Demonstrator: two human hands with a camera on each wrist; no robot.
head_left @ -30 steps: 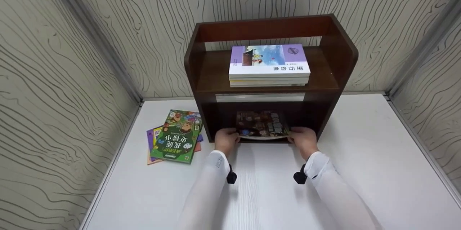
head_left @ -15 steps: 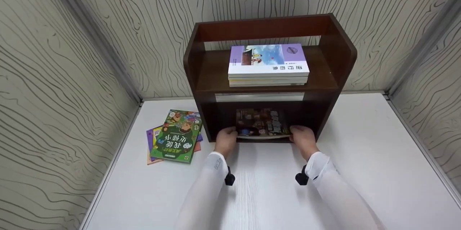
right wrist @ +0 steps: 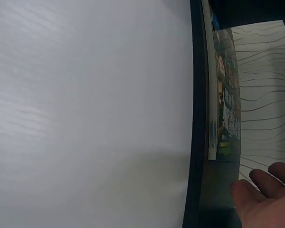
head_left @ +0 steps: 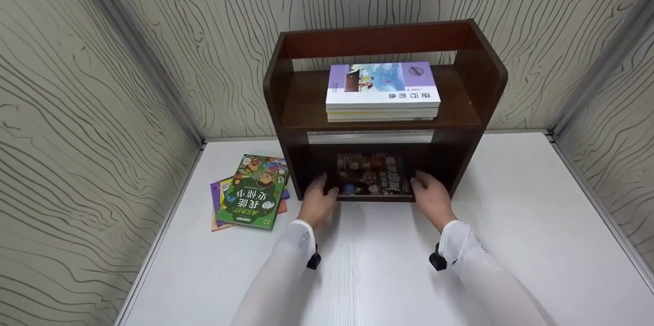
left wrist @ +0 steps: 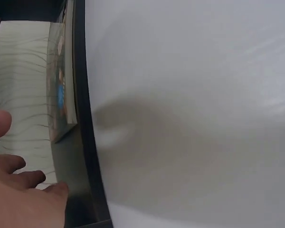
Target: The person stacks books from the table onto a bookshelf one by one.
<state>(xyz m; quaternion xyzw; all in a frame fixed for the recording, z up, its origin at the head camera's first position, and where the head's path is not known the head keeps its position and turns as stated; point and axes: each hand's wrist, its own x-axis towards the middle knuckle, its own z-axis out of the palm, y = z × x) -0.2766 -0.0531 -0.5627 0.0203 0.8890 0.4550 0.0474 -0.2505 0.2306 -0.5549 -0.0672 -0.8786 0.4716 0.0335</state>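
Observation:
Several dark-covered books (head_left: 370,173) lie flat in a stack on the lower shelf of the brown bookshelf (head_left: 291,106). My left hand (head_left: 318,202) is at the stack's left end, fingers loosely spread over the shelf's front edge. At the other end is my right hand (head_left: 433,199), its fingers relaxed and parted. In the left wrist view, a gap shows between the left hand's fingers (left wrist: 19,178) and the books (left wrist: 61,85). The right wrist view also shows the right hand's fingers (right wrist: 270,183) apart from the stack (right wrist: 223,104).
On the upper shelf rests a pile of books (head_left: 383,86), a purple and white one on top. Left of the bookshelf, a green book (head_left: 253,193) lies over several others on the white table (head_left: 357,275). Wood-patterned walls (head_left: 153,35) enclose the table.
Both hands have let go of the dark books on the lower shelf. My left hand has drawn away leftward and my right slightly rightward; the stack now lies flat on the shelf.

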